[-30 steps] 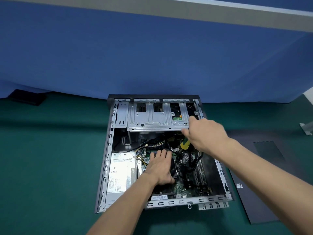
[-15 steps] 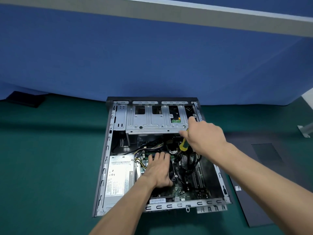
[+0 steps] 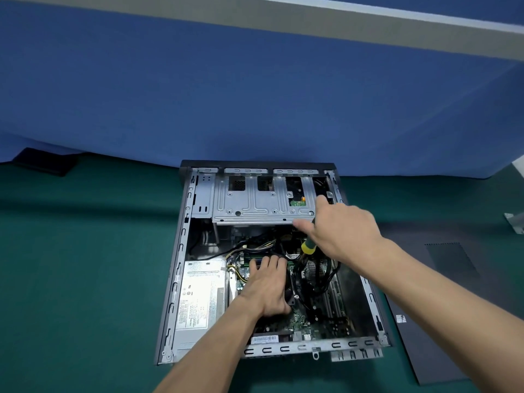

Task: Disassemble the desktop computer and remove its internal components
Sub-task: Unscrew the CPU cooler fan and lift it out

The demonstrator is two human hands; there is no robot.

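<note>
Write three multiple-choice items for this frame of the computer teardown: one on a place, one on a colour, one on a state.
1. Where does the silver power supply box sit in the open grey metal computer case?
A. near-left corner
B. far-right corner
C. outside the case

2. What colours are the handle of the screwdriver?
A. red and white
B. yellow and green
C. all black

3. What is the left hand doing?
A. gripping a cable
B. lying flat inside the case
C. resting on the green table mat

Answers: 1 A, it lies by the case's left wall at the near end. 2 B, the butt below the right hand shows both. 3 B, its fingers are straight over the board.
</note>
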